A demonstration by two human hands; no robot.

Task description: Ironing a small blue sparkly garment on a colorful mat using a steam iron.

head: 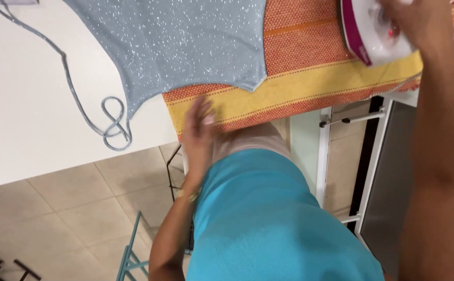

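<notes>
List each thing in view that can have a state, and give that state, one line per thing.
Left hand: flat, fingers spread on the yellow edge of the woven cloth, holding nothing.
Right hand: closed around the iron's handle.
Iron: gripped, over the cloth's right end; contact unclear.
Grey sparkly top: spread flat, partly over the cloth.
Strap: loose, looped on the white table.
Woven cloth: laid flat, overhanging the edge.
</notes>
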